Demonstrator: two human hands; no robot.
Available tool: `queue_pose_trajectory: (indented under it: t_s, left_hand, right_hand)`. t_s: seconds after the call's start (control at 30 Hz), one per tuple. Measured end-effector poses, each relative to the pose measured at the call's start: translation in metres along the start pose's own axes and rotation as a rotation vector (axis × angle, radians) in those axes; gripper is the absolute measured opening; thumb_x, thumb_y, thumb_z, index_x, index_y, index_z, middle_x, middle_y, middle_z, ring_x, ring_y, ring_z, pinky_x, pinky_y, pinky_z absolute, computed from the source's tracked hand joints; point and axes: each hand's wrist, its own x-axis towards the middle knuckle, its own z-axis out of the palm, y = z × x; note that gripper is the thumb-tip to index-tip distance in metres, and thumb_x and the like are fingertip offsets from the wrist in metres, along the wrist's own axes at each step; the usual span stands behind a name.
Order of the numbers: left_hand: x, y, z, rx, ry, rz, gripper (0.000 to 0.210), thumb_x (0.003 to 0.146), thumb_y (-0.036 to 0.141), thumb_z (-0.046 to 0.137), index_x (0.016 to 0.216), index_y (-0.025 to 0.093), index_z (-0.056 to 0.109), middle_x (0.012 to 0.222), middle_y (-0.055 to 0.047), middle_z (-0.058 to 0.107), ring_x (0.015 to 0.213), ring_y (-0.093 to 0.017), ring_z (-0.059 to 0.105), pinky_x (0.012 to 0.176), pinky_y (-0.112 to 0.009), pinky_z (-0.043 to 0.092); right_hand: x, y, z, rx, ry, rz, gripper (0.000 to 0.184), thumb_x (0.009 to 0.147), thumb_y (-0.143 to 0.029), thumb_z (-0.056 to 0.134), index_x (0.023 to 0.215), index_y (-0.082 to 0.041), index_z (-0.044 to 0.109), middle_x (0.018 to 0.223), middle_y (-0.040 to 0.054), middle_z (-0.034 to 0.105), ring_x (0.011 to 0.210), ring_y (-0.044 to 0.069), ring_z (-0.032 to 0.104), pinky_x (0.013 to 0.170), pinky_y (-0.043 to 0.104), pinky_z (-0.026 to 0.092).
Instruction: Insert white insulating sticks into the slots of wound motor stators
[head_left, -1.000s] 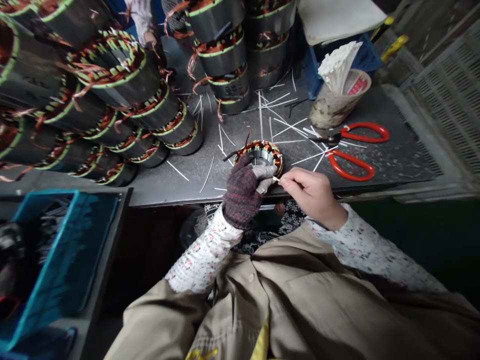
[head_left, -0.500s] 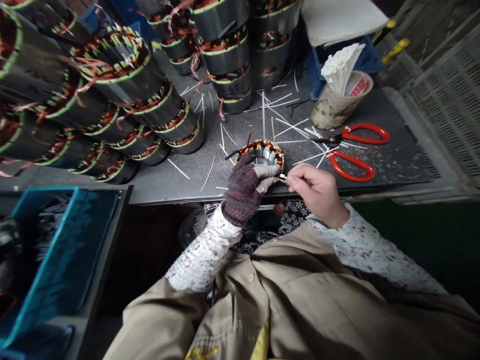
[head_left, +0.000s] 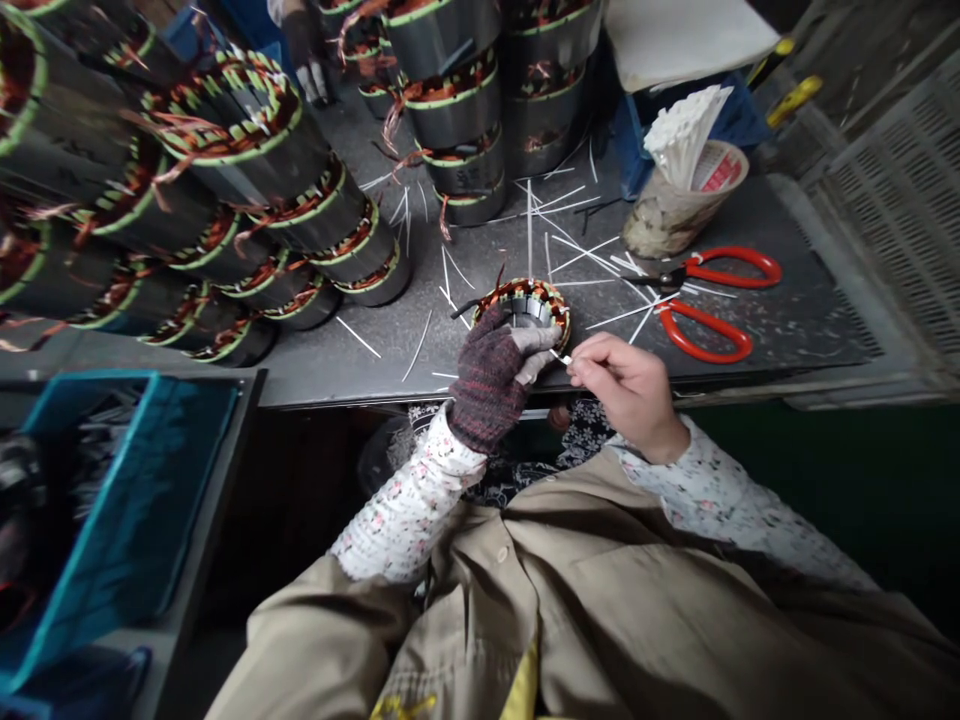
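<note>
A small motor stator (head_left: 559, 305), with copper windings and pale green insulation round its ring, lies on the dark bench near the front edge. My left hand (head_left: 491, 380), in a dark knitted glove with pale fingertips, is closed over its near left side. Bare, my right hand (head_left: 630, 385) pinches a thin piece with a white end (head_left: 562, 357) at the stator's near right rim; its exact kind is too small to make out. Red-handled scissors (head_left: 691, 268) lie to the right, among loose white strips (head_left: 585, 252).
Stacked larger stators (head_left: 360, 250) crowd the left and back. A cup (head_left: 660, 222) holding a bundle of white strips (head_left: 684, 135) stands at the back right, by a blue bin (head_left: 634, 150). At lower left is a teal tray (head_left: 187, 450). Another person's gloved hand (head_left: 306, 50) reaches among the far stacks.
My right hand has shifted slightly left and down, with the white-ended piece at a different slant. Another person's gloved hand has appeared at the far left stacks. My left hand stays on the stator.
</note>
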Motion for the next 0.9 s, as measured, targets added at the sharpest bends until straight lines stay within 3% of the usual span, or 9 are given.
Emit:
queue_pose_trajectory:
  t_s: [0.13,0.27,0.47,0.63,0.77,0.83,0.9]
  left_hand:
    - [0.000,-0.001,0.000,0.035,-0.010,0.018,0.017,0.104,0.031,0.053,0.112,0.026,0.067,0.110,-0.003,0.079,0.108,-0.018,0.075,0.107,-0.047,0.058]
    - [0.002,-0.005,0.000,0.016,0.007,0.130,0.017,0.103,0.028,0.056,0.116,0.027,0.067,0.107,-0.002,0.080,0.102,-0.016,0.075,0.109,-0.044,0.057]
    - [0.005,-0.002,-0.003,0.062,-0.021,0.141,0.018,0.101,0.025,0.056,0.111,0.022,0.070,0.103,-0.003,0.079,0.102,-0.017,0.074,0.109,-0.045,0.055]
    - [0.008,0.004,-0.002,0.046,0.005,0.101,0.016,0.102,0.026,0.056,0.102,0.019,0.070,0.095,-0.004,0.078,0.095,-0.016,0.074,0.107,-0.042,0.055]
    - [0.003,0.001,0.001,0.045,0.057,0.069,0.018,0.102,0.027,0.055,0.113,0.018,0.066,0.107,-0.006,0.076,0.105,-0.019,0.072,0.103,-0.042,0.057]
    - [0.002,0.001,0.003,0.031,0.062,0.026,0.024,0.103,0.025,0.052,0.124,0.020,0.063,0.115,-0.007,0.074,0.113,-0.020,0.070,0.103,-0.041,0.057]
    - [0.001,0.003,0.005,0.008,0.063,-0.013,0.033,0.104,0.024,0.049,0.135,0.022,0.056,0.121,-0.008,0.072,0.118,-0.019,0.068,0.105,-0.040,0.056]
  right_hand:
    - [0.009,0.010,0.005,-0.138,0.013,0.039,0.019,0.085,-0.027,0.065,0.066,-0.021,0.061,0.061,-0.0016,0.060,0.055,0.012,0.052,0.056,0.028,0.041]
    - [0.015,0.018,0.005,-0.151,0.008,0.117,0.021,0.080,-0.028,0.067,0.063,-0.021,0.057,0.058,-0.0033,0.055,0.051,0.011,0.046,0.050,0.026,0.035]
    - [0.020,-0.008,-0.006,-0.214,-0.219,0.068,0.036,0.088,-0.033,0.063,0.056,-0.021,0.052,0.055,-0.0029,0.049,0.053,0.011,0.042,0.054,0.029,0.030]
    - [0.019,-0.026,-0.027,0.165,-0.220,0.092,0.030,0.097,-0.033,0.060,0.070,-0.022,0.065,0.063,-0.0021,0.057,0.058,0.012,0.050,0.056,0.028,0.039]
    - [0.009,-0.020,-0.028,0.414,-0.331,0.146,0.033,0.095,-0.050,0.065,0.076,-0.023,0.071,0.089,0.0041,0.070,0.087,0.019,0.064,0.079,0.036,0.052]
    - [-0.001,-0.019,-0.026,0.517,-0.374,0.282,0.036,0.094,-0.051,0.066,0.073,-0.022,0.069,0.082,0.0038,0.069,0.080,0.019,0.064,0.076,0.036,0.052]
    - [-0.008,-0.023,-0.028,0.594,-0.289,0.406,0.038,0.093,-0.045,0.068,0.064,-0.021,0.062,0.064,-0.0006,0.058,0.062,0.014,0.055,0.061,0.029,0.046]
